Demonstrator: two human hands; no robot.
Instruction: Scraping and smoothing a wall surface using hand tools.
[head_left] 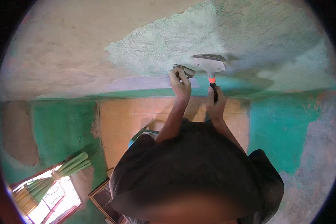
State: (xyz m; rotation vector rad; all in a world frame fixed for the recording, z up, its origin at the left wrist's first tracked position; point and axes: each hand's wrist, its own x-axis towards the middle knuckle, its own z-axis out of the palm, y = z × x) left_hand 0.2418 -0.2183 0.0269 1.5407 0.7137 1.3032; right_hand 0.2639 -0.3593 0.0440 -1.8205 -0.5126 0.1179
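Observation:
My right hand is wrapped round the black handle of a wide scraper. Its pale head is spread toward the wall, with an orange ring just below it. Whether the blade edge touches the wall, I cannot tell. Close by on the left, my left hand is closed on a small grey flat piece near the wall surface; its exact kind does not show. Around both hands the wall has rough pale-green patches beside bare greyish plaster.
Orange tiles cover the floor below the wall. Green side walls stand left and right. At the lower left are a bright window, a tied green curtain and a framed picture. A teal object sits behind my left arm.

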